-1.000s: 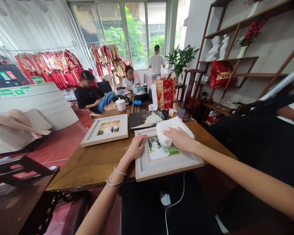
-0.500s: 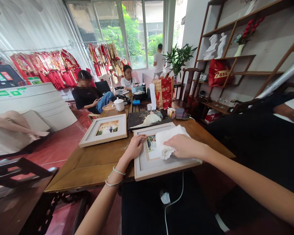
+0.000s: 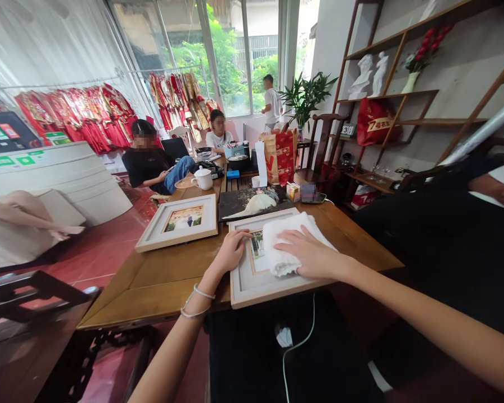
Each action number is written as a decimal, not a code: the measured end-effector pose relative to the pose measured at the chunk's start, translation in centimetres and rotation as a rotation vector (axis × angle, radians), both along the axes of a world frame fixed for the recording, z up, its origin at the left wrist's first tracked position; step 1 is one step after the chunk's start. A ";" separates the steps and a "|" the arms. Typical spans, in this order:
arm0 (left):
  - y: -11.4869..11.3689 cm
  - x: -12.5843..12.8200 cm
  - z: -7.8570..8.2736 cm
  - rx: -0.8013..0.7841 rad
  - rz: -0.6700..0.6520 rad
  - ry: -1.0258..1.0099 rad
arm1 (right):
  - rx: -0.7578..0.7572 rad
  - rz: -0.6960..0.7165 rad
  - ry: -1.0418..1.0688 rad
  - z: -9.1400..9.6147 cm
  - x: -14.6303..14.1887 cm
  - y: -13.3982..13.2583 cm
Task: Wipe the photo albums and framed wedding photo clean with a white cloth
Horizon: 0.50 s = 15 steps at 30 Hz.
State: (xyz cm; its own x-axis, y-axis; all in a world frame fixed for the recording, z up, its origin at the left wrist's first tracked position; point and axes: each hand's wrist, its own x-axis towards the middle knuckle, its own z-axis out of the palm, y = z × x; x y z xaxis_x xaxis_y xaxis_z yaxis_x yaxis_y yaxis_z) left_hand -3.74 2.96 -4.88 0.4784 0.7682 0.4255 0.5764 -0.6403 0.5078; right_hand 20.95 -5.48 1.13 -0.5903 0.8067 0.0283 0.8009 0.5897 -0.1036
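Note:
A pale wooden picture frame [image 3: 240, 294] lies at the table's near edge, a small photo [image 3: 258, 244] behind its grey-white mount. My left hand [image 3: 232, 250] grips the frame's left side, fingers bent over the rim and fingertips near the photo. A folded white cloth [image 3: 280, 264] covers the photo's right part and much of the mount. My right hand [image 3: 308, 253] holds this cloth down against the frame, fingers spread over the top. To the left lies a second picture frame [image 3: 212, 226] with a photo in it. Behind them is a dark photo panel [image 3: 235, 206] showing a white gown.
A white lidded cup [image 3: 203, 178], a paper bag [image 3: 280, 159], a small box [image 3: 293, 192] and a phone [image 3: 313, 194] stand or lie farther back on the wooden table [image 3: 151, 285]. A white cable [image 3: 299, 347] hangs below the edge. Other people sit nearby.
My right hand has opened out from pointing fingers to a wider spread on the cloth. The cloth has shifted slightly left over the photo. My left hand stays put.

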 end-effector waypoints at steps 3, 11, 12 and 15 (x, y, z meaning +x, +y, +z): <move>0.0 0.0 0.0 0.005 -0.001 0.000 | 0.029 -0.038 -0.012 -0.8 0.3 2.1; 0.0 0.0 0.0 -0.016 -0.007 0.017 | 0.106 -0.051 -0.037 -0.6 -0.5 6.5; 0.0 0.0 0.0 -0.017 -0.007 0.018 | 0.093 -0.037 -0.035 -0.5 -0.6 6.4; 0.0 0.0 0.0 -0.015 -0.006 0.019 | 0.017 0.001 -0.033 -0.2 -0.6 5.4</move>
State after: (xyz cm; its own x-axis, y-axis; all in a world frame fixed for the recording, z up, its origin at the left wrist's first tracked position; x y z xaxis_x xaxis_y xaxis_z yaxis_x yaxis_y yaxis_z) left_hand -3.76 2.99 -4.89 0.4912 0.7712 0.4048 0.5819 -0.6364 0.5064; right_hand 20.33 -0.10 0.91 -0.5916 0.8059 0.0228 0.8034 0.5916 -0.0673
